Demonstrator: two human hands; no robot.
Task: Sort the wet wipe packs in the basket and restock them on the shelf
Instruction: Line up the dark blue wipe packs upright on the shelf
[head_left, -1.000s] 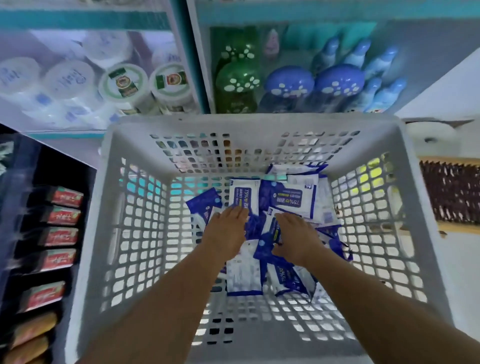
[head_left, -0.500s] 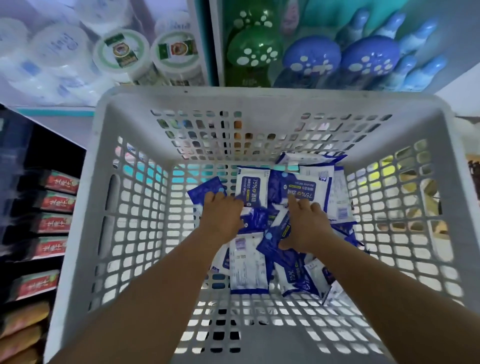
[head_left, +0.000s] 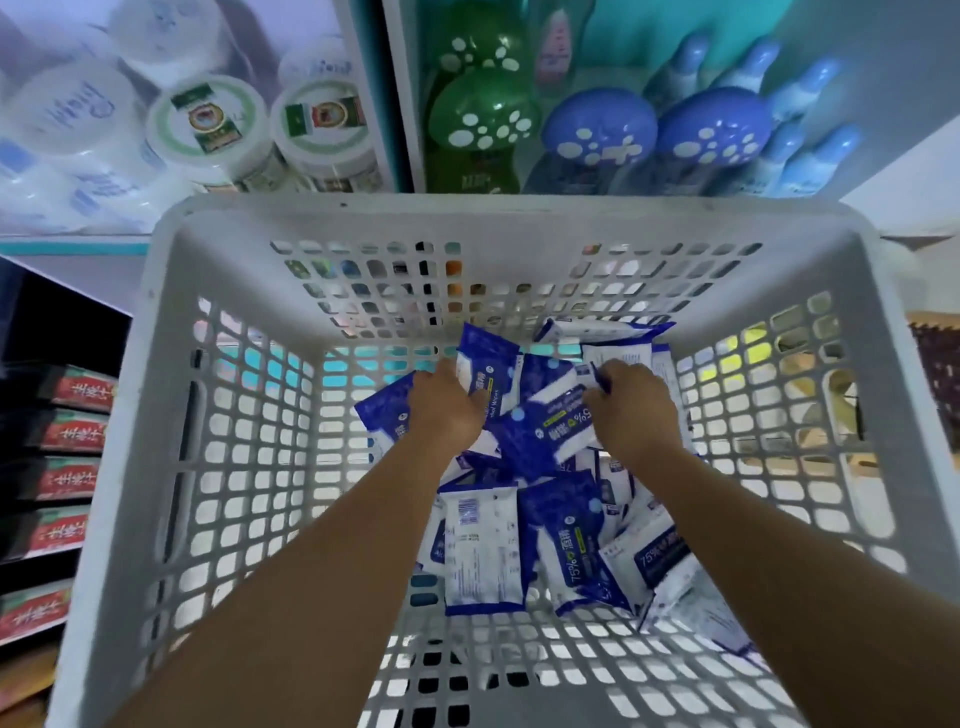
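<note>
**Both hands down in the wipe pile**

With both arms reaching deep into the white basket (head_left: 156, 364), the left hand (head_left: 447, 410) curls onto an upright wet wipe pack (head_left: 485, 374); the right hand (head_left: 634, 410) pinches a tilted pack (head_left: 550, 431). Loose wet wipe packs (head_left: 545, 545) are heaped under and behind both hands. Risk: slick packs slide or snag neighbours when lifted. Basket walls sit near the right hand, bare floor left of the left; shelf (head_left: 72, 244) beyond.

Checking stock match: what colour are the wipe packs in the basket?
Blue and white wipe packs, clearest in the head view.
</note>
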